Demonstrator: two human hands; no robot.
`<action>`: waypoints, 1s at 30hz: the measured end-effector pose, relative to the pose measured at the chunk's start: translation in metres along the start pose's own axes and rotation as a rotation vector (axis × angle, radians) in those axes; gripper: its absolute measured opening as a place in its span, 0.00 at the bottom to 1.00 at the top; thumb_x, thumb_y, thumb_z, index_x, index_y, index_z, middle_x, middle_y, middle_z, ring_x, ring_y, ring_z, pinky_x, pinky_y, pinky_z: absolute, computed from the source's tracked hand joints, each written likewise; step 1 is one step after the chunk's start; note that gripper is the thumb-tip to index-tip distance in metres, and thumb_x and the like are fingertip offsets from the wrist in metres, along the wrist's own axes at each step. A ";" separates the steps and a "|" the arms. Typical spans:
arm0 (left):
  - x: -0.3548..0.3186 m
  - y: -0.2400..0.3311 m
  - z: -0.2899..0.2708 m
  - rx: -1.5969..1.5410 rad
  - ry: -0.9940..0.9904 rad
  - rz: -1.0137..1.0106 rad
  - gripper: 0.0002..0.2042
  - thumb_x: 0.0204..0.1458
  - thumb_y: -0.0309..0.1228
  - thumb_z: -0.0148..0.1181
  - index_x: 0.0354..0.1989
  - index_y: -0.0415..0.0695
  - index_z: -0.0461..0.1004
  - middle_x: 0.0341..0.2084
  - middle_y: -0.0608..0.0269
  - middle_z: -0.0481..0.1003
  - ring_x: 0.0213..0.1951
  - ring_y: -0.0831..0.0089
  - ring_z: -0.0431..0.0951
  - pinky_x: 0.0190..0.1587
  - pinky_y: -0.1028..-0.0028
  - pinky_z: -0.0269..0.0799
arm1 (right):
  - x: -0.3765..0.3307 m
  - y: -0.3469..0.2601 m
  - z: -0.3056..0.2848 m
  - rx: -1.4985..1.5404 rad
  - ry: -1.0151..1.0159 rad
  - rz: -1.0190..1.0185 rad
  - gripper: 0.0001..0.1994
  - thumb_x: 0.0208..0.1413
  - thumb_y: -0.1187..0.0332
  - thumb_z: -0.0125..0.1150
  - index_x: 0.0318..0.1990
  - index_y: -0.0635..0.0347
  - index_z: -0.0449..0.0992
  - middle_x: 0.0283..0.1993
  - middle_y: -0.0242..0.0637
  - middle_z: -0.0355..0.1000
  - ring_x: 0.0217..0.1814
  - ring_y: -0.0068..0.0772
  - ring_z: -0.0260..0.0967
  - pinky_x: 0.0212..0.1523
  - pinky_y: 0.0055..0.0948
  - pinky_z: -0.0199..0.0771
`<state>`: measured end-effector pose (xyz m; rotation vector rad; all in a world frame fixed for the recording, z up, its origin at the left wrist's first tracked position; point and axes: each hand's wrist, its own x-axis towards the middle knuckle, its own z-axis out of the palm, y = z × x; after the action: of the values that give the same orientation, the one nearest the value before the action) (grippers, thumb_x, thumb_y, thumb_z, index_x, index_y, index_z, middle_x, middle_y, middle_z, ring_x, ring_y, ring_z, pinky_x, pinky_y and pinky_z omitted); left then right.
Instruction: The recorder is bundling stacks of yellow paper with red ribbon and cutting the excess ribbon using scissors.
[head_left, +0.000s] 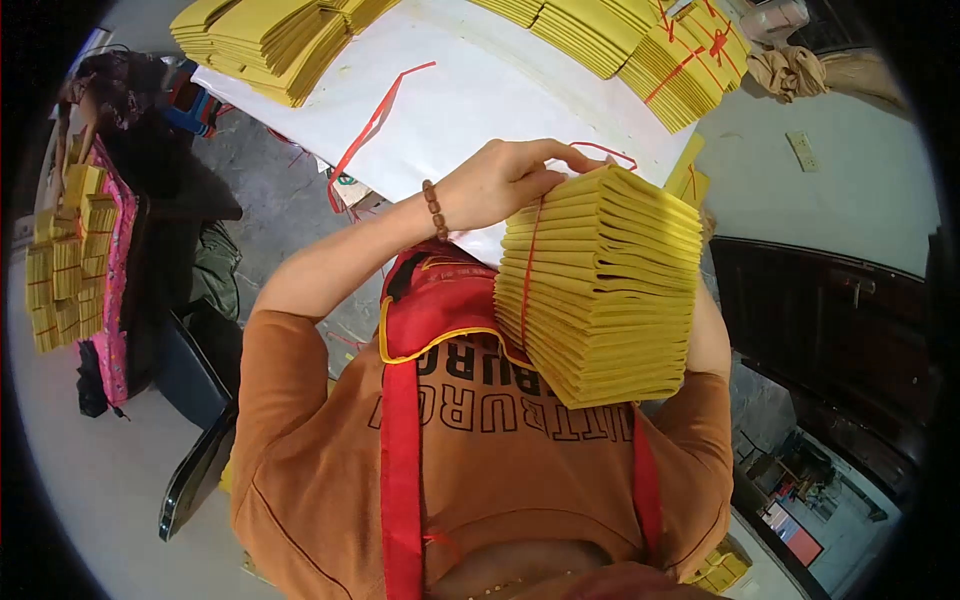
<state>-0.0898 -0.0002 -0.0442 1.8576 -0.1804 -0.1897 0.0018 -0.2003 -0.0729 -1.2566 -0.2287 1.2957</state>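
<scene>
- Far to the left of the left hand (505, 180), small yellow bundles (68, 270) sit beside a pink patterned cloth (120, 290).
- Nearer, but left of and below the hand, stands a dark chair (198, 365); the grey floor (255, 175) shows above it.
- Beyond the hand to the upper left, a stack of folded yellow sheets (270, 45) lies on the white-covered worktop (470, 90).
- Between that stack and the hand, a loose red ribbon (372, 130) trails over the worktop's near edge.
- The left hand, a beaded bracelet (434, 210) at its wrist, has its fingers curled against the top of a thick yellow bundle (600, 290); how firmly they grip, I cannot tell.
- That bundle, banded in red, is just right of and below the hand, before the person's chest. It hides the right hand, whose state I cannot tell.
- Past the hand to the upper right, a ribbon-tied bundle (690, 65) lies near the worktop's corner.
- Farther right are a pale wall (860, 190) and a dark door (820, 315).
</scene>
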 end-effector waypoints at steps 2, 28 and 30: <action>-0.002 -0.017 0.006 -0.192 -0.003 0.106 0.12 0.54 0.26 0.46 0.46 0.35 0.68 0.30 0.61 0.74 0.32 0.83 0.71 0.35 0.82 0.67 | 0.002 0.001 -0.001 -0.014 -0.007 0.006 0.22 0.59 0.55 0.41 0.48 0.67 0.65 0.40 0.41 0.71 0.39 0.27 0.70 0.39 0.25 0.72; 0.116 0.098 0.046 0.555 -0.484 0.463 0.14 0.50 0.35 0.48 0.41 0.40 0.69 0.26 0.48 0.73 0.32 0.55 0.74 0.37 0.64 0.67 | -0.032 0.020 -0.016 -0.067 0.021 -0.108 0.22 0.59 0.54 0.39 0.51 0.65 0.62 0.46 0.42 0.68 0.45 0.30 0.68 0.44 0.27 0.70; 0.100 0.109 0.048 0.623 -0.558 0.524 0.15 0.50 0.37 0.49 0.41 0.40 0.68 0.26 0.47 0.73 0.31 0.54 0.74 0.36 0.62 0.68 | -0.034 0.027 -0.021 -0.038 0.050 -0.142 0.23 0.59 0.54 0.39 0.51 0.65 0.62 0.47 0.42 0.68 0.45 0.31 0.68 0.44 0.27 0.70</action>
<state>-0.0063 -0.0983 0.0422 2.2466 -1.2101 -0.3047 -0.0100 -0.2455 -0.0850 -1.2797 -0.3028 1.1421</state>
